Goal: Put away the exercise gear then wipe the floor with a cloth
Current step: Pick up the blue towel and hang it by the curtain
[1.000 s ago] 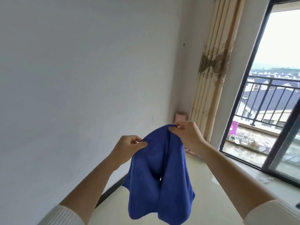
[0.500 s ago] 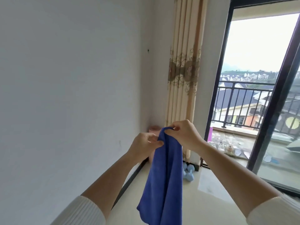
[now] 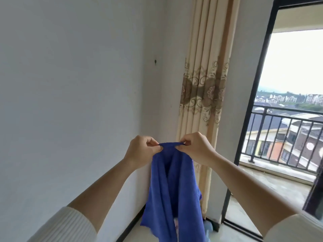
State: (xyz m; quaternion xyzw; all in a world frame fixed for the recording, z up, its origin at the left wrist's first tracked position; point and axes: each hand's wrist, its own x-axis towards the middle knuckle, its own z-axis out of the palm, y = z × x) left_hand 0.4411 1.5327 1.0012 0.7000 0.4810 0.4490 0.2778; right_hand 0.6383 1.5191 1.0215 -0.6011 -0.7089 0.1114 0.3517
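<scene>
A blue cloth hangs in front of me, held up by its top edge. My left hand pinches the edge on the left and my right hand pinches it on the right, a short span of cloth stretched between them. The cloth drapes down in folds past the bottom of the view. Behind its lower edge a pale blue piece of exercise gear shows on the floor in the corner, mostly hidden.
A white wall fills the left. A beige patterned curtain hangs in the corner. To the right a dark-framed glass door gives onto a balcony with a black railing. A strip of pale floor shows at the bottom.
The view has swung up and right toward the corner. My hands have come closer together on the cloth's top edge, and the cloth now hangs straighter and narrower.
</scene>
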